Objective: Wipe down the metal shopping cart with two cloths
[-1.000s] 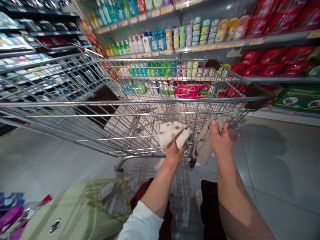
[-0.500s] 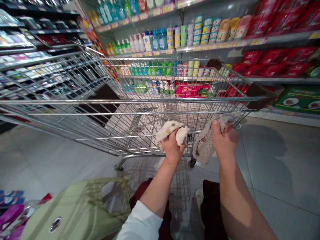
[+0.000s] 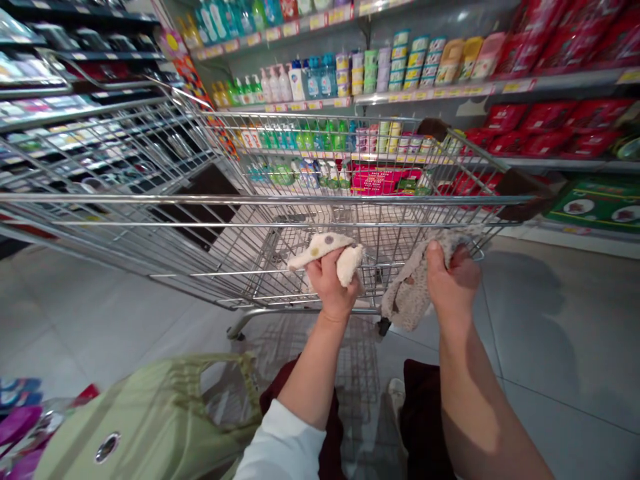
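My left hand is closed around a bunched cream cloth with grey and yellow dots, held against the wire side of a metal shopping cart. Further right, my right hand grips a grey-brown textured cloth, thumb on top. This cloth hangs down over the cart's lower corner, and its upper end lies along the wires near the right end. The fingertips of my right hand are partly hidden behind the cloth. Through the bars, the cart's wire bottom shows no goods.
Shelves of bottles and tubs stand behind the cart, with red packages at the right. A light green bag sits low at the left, beside purple items. Blurred shelves line the far left.
My left hand has slid a little to the left along the cart's wires with the cream cloth. My right hand and the grey-brown cloth have barely moved.
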`<action>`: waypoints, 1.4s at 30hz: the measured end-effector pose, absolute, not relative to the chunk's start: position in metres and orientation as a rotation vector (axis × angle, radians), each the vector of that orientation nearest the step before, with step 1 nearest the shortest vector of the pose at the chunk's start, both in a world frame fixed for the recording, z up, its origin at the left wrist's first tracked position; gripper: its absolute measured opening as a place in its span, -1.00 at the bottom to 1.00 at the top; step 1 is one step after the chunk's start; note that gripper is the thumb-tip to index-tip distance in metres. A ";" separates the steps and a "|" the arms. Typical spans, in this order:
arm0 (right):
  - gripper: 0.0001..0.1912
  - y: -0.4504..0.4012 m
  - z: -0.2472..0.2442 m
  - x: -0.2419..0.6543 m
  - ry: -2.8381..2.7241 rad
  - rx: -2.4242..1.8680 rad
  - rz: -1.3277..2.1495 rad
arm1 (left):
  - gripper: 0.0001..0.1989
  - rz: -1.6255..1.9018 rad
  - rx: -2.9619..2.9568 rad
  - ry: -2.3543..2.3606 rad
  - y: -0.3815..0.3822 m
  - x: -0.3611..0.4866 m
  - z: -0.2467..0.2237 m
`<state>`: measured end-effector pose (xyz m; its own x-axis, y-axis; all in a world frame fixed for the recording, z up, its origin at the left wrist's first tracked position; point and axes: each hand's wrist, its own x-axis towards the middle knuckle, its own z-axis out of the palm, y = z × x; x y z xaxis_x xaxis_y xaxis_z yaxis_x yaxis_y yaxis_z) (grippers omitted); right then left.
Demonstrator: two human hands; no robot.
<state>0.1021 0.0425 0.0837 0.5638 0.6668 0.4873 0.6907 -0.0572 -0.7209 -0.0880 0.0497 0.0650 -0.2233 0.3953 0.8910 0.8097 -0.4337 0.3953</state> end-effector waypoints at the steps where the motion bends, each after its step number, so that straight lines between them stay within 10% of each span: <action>1: -0.53 0.043 0.084 0.102 -1.125 -1.757 -0.017 | -0.69 -1.685 -1.720 -1.439 0.048 -0.087 0.059; 17: -0.56 0.041 0.086 0.100 -1.095 -1.760 -0.010 | -0.71 -1.908 -1.286 -1.312 0.042 -0.129 0.113; 33: -0.58 0.045 0.083 0.104 -1.094 -1.706 0.054 | -0.82 -1.398 -1.755 -1.502 0.042 -0.136 0.053; 42: -0.56 0.041 0.087 0.100 -1.092 -1.704 -0.024 | -0.80 -2.118 -0.848 -1.357 0.045 -0.165 0.121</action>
